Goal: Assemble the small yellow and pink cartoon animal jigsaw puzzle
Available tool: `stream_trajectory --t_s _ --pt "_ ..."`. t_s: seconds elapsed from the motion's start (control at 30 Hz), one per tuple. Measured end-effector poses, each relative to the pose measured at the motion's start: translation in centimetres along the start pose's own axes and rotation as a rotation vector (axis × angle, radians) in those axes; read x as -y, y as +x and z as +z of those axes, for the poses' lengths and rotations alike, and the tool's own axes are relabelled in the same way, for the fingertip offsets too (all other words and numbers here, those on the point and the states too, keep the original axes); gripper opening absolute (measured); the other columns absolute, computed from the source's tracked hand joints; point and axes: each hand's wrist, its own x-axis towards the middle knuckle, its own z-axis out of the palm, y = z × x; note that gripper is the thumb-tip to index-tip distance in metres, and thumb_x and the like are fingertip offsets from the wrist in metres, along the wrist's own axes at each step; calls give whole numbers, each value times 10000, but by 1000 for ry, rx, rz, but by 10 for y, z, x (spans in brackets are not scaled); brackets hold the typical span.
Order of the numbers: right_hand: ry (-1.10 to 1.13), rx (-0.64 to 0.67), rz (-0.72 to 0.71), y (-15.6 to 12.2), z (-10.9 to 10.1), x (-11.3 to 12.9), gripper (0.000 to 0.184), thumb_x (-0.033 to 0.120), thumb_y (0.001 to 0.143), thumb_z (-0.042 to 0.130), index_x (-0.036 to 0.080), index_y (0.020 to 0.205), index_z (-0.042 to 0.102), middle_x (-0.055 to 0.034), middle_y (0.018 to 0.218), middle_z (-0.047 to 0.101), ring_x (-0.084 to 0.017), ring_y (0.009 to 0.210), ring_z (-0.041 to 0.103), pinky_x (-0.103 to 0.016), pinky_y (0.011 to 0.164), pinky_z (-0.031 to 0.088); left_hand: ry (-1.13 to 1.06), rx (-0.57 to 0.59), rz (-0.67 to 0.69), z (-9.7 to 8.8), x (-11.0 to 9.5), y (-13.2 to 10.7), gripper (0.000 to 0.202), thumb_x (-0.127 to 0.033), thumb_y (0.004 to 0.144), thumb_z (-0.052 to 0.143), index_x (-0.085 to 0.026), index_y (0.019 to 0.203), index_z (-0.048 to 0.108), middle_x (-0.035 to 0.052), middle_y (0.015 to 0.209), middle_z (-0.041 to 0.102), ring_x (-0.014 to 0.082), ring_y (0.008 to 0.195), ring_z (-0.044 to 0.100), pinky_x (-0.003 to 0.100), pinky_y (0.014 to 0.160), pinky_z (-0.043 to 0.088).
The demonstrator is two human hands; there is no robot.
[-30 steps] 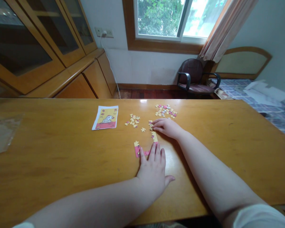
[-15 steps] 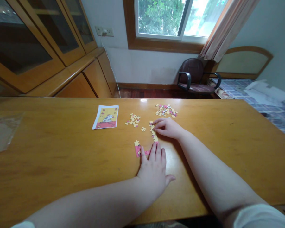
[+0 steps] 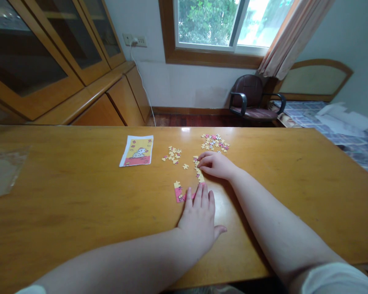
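Wooden tabletop (image 3: 79, 204), yellow-pink jigsaw (image 3: 178, 193)

Home, most likely a bedroom with some study furniture. Evidence: bed (image 3: 308, 109) at right with blue checked sheet, wood-framed headboard (image 3: 309, 83) at its far end. Pink curtain (image 3: 292, 43) beside a wood-framed sliding window (image 3: 254, 24), green leaves (image 3: 202, 22) outside. Padded office chair (image 3: 248, 92) with armrests. Glass-door wooden cabinet (image 3: 75, 53) at left. Wall socket (image 3: 142, 42), white cord (image 3: 143, 83) plugged in. Dark reddish floor (image 3: 196, 121), long wooden worktop (image 3: 79, 200) in front.
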Motion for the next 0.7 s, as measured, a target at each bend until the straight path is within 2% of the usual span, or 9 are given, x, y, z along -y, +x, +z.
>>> stream_trajectory --t_s 0.2,0.4,0.57,0.7 --pt "2 -44 -8 1 0 0 237 104 792 563 209 898 747 -58 1033 669 -173 937 636 -315 910 485 -2 -7 9 0 1 0 897 -708 836 354 -71 1467 320 217 1542 221 348 1452 114 603 1149 76" --pt "15 -19 -9 1 -1 2 151 196 824 597 206 848 745 -60 1005 681 -176 924 643 -316 893 489 -7 -25 8 8 1 0 907 -704 834 364 -58 1468 313 225 1538 238 350 1446 139 549 1160 133" --pt "74 28 -64 -1 -2 3 121 250 809 651 213 862 753 -76 1089 663 -195 1009 629 -329 929 473 -12 -19 11 5 1 1 916 -710 833 357 -62 1477 292 217 1543 226 352 1446 141 551 1161 134" --pt "58 13 -73 0 -2 2 152 261 835 621 205 883 754 -79 1064 666 -188 980 628 -330 928 470 -16 -2 17 3 1 1 909 -697 838 367 -56 1477 289 226 1539 229 357 1444 145 569 1153 138"
